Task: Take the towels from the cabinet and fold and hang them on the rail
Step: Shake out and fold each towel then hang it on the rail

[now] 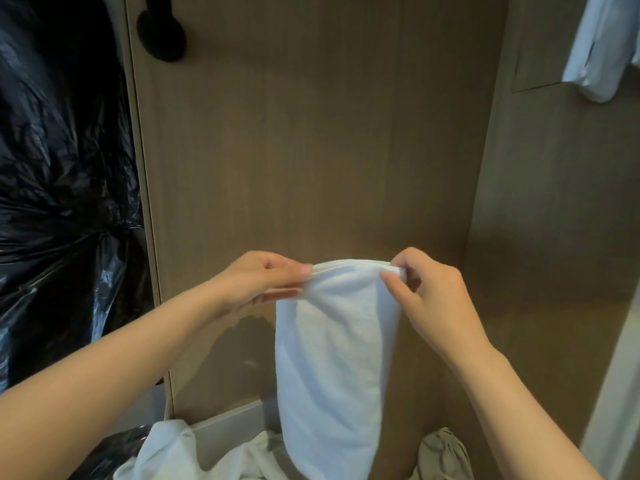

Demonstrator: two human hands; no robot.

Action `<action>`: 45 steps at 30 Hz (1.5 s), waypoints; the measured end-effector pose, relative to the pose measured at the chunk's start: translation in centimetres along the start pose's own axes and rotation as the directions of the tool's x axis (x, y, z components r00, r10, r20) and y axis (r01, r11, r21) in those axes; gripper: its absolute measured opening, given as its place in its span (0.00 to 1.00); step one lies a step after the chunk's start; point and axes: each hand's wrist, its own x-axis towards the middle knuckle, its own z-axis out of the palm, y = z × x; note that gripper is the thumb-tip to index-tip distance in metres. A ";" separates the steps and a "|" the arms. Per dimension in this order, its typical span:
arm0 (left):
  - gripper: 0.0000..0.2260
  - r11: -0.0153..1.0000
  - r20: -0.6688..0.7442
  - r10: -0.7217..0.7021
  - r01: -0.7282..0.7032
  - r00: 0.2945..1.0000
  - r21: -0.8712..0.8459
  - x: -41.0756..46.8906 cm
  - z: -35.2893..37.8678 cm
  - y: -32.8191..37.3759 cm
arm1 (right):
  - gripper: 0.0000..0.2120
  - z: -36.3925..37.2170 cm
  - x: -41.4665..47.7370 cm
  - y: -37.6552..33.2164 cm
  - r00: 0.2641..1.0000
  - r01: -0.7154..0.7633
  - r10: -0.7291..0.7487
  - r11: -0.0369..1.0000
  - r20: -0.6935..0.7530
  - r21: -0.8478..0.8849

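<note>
head view: towel in hand, folded double, held up before panel, hanging down. pinched at both top corners by left hand and right hand, edges matched. judged mid-fold; hanging not yet done. rail not made out. white cloth top right, perhaps one hung. more linen below.

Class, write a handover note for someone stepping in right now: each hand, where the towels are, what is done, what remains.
Left hand: pinches the white towel at its top-left corner.
Right hand: pinches its top-right corner.
The towel hangs doubled between them, in front of the wooden panel. More white fabric lies below, and another white cloth hangs top right.
Done: one towel out, apparently folded once.
Left: finish folding and hang it. The rail is not in view.
</note>
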 end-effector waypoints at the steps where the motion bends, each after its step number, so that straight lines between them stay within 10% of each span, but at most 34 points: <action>1: 0.19 0.994 0.033 -0.001 -0.003 0.999 0.111 -0.3 0.0 0.0 | 0.07 -0.1 0.3 0.3 1.000 -0.003 0.003 1.000 0.009 0.001; 7: 0.07 0.930 -0.287 0.152 -0.038 0.946 0.366 -0.4 1.4 -0.7 | 0.07 0.1 1.2 0.9 0.998 -0.017 0.016 1.000 0.053 0.015; 12: 0.21 0.907 -0.351 0.184 -0.021 0.918 0.421 -0.8 0.2 0.0 | 0.06 -0.1 1.0 2.2 0.995 -0.061 0.058 0.997 0.079 0.038; 19: 0.11 0.982 -0.136 0.125 -0.142 0.983 -0.123 -2.0 3.0 0.4 | 0.11 0.1 0.5 3.8 0.979 -0.196 0.203 0.899 0.024 0.391; 29: 0.08 0.913 -0.399 0.365 -0.241 0.841 0.328 -0.6 7.5 1.6 | 0.16 1.1 -2.9 6.1 0.884 -0.467 0.339 0.667 0.322 0.580; 36: 0.10 0.942 -0.385 0.304 -0.213 0.871 0.261 -1.7 7.8 2.4 | 0.14 -1.8 -3.2 3.5 0.861 -0.443 0.496 0.625 0.110 0.643; 45: 0.06 0.899 -0.305 0.436 -0.394 0.847 0.192 -2.9 8.6 3.5 | 0.11 -8.9 -3.3 -0.3 0.875 -0.425 0.481 0.817 -0.054 0.390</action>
